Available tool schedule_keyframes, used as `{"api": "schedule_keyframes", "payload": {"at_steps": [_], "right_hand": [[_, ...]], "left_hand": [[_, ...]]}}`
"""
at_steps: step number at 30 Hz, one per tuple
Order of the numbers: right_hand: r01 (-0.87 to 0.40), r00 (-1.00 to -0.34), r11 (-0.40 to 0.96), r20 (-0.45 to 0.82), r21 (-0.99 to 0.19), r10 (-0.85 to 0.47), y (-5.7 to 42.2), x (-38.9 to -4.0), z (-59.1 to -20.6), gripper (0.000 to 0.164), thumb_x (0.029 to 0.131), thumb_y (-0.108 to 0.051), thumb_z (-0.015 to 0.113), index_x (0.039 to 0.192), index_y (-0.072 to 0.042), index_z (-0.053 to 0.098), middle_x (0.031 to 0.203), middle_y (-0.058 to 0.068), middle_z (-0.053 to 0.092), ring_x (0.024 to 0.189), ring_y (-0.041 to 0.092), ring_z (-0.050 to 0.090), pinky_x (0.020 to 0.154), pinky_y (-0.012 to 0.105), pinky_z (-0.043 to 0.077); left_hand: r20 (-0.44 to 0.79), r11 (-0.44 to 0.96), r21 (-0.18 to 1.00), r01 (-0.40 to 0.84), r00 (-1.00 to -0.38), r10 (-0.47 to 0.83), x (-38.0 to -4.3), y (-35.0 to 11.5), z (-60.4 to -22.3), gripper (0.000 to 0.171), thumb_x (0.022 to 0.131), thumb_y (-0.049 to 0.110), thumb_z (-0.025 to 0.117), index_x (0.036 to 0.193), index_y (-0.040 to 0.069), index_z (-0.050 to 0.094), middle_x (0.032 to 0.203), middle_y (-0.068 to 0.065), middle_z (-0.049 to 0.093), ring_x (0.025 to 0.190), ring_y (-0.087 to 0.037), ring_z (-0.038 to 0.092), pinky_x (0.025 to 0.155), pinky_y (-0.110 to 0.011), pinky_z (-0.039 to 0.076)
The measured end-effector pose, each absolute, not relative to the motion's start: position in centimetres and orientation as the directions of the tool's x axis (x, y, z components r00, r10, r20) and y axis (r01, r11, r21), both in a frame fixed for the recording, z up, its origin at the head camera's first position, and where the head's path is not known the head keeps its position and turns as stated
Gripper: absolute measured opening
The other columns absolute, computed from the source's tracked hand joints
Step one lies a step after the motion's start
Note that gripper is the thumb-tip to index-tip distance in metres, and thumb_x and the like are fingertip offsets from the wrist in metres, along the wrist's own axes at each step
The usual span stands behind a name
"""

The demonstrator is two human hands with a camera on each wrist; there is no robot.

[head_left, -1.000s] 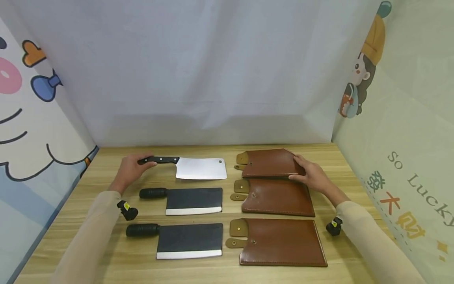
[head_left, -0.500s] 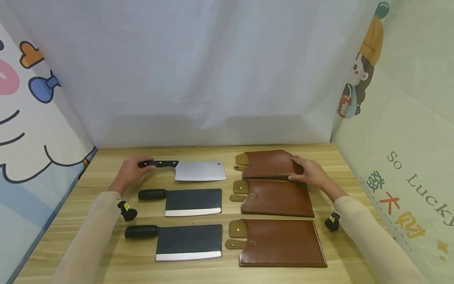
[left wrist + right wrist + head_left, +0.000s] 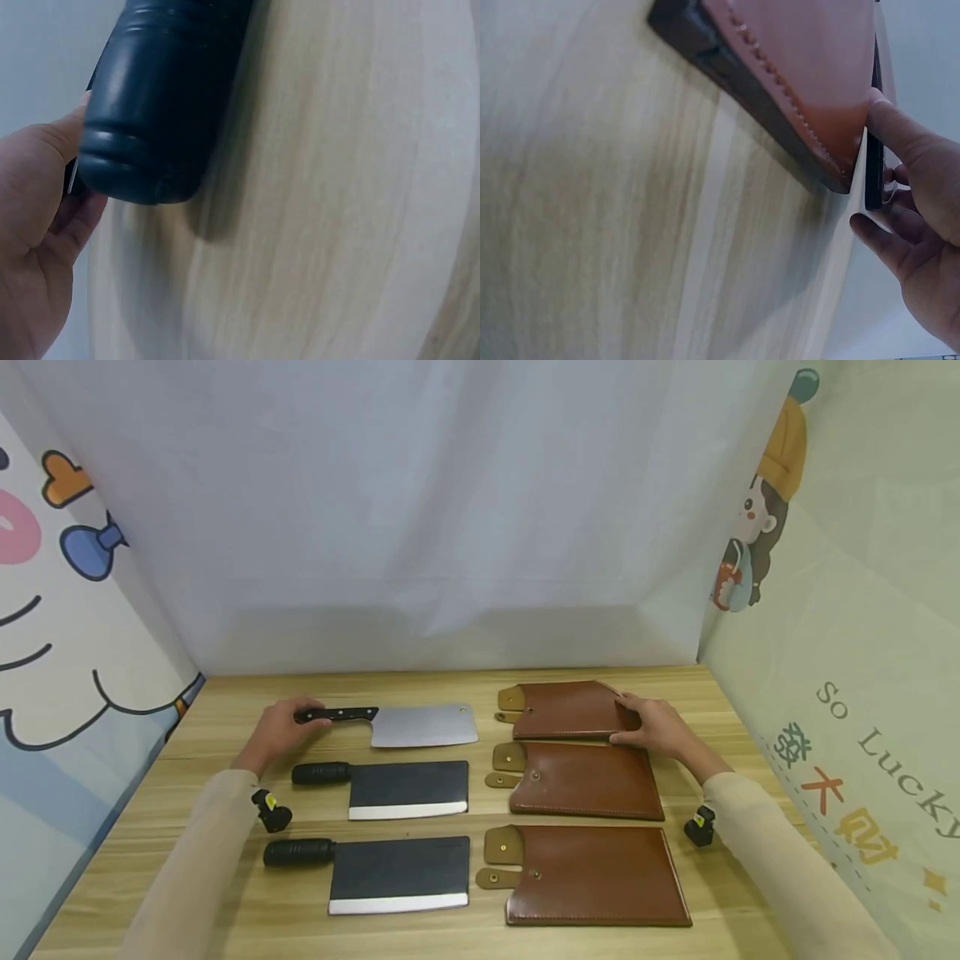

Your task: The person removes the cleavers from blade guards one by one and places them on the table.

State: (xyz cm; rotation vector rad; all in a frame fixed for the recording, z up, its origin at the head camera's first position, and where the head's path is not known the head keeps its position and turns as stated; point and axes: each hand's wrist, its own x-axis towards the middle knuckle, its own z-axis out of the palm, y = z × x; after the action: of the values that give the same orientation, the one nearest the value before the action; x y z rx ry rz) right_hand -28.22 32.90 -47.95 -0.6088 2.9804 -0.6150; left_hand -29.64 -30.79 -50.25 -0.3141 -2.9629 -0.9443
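My left hand [image 3: 279, 733] pinches the black riveted handle [image 3: 337, 714] of a silver cleaver [image 3: 423, 726] at the back left. Its blade points right, toward the rearmost brown leather knife sheath [image 3: 573, 710]. That sheath's right end is gripped between the thumb and fingers of my right hand [image 3: 658, 727]; its open flap end faces the blade. In the left wrist view, a nearer black handle [image 3: 154, 105] partly covers the gripped one. The right wrist view has the thumb and fingers around the sheath's dark edge [image 3: 874, 172], beside the middle sheath [image 3: 810, 67].
Two dark-bladed cleavers, one in the middle [image 3: 408, 789] and one in front [image 3: 400, 874], lie in a column on the wooden table [image 3: 217, 710]. To their right lie the middle sheath and the front sheath [image 3: 603, 877]. A pale curtain [image 3: 450, 527] hangs behind the table.
The silver cleaver has shifted slightly toward me and its blade looks greyer. My right hand keeps its grip on the rear sheath. The whole head view has drifted slightly.
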Motion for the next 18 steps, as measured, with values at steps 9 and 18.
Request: {"api": "schedule_keyframes", "payload": {"at_steps": [9,18], "right_hand": [[-0.348,-0.926,0.841,0.012,-0.415,-0.377,32.96,-28.4,-48.28,0.081,0.089,-0.034,0.082,0.147,0.01,0.046,0.148,0.035,0.046,0.134,0.052,0.048,0.106,0.061,0.043],[-0.343,-0.931,0.841,0.03,-0.419,-0.365,33.33,-28.3,-48.1,0.079,0.091,-0.037,0.08,0.147,0.008,0.048,0.125,0.034,0.064,0.082,0.031,0.068,0.084,0.051,0.053]], "left_hand": [[0.052,0.817,0.543,0.196,-0.978,0.2,-29.36,-30.88,-50.77,0.046,0.098,0.027,0.071,0.129,-0.007,0.064,0.133,-0.031,0.062,0.127,-0.052,0.053,0.106,-0.064,0.041],[0.017,0.804,0.572,0.166,-0.981,0.191,-29.33,-31.05,-50.65,0.056,0.101,0.034,0.067,0.137,-0.008,0.058,0.138,-0.031,0.057,0.128,-0.052,0.052,0.105,-0.064,0.041]]}}
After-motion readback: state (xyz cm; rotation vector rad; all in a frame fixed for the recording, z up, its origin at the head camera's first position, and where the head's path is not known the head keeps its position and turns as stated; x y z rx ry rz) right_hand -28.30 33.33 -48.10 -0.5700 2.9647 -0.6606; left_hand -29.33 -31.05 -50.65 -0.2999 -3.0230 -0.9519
